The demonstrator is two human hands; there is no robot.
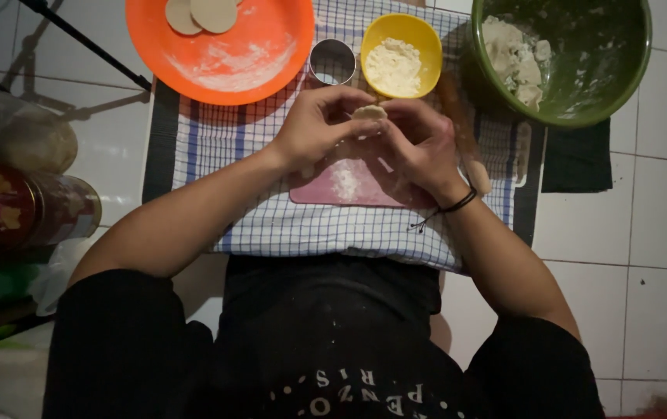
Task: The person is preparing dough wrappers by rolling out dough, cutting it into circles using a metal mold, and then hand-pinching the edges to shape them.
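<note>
Dough piece [369, 112]: small pale lump, just above the pink board [349, 186], in front of the yellow flour bowl [401, 56].
Left hand [318, 128]: fingers curled, pinching the dough's left edge.
Right hand [419, 143]: fingers closed on its right edge.
Handling: likely light, soft, slightly sticky, easily torn; best held gently by the rim with fingertips.
Nearby: metal ring cutter [332, 62] left of the bowl.
</note>
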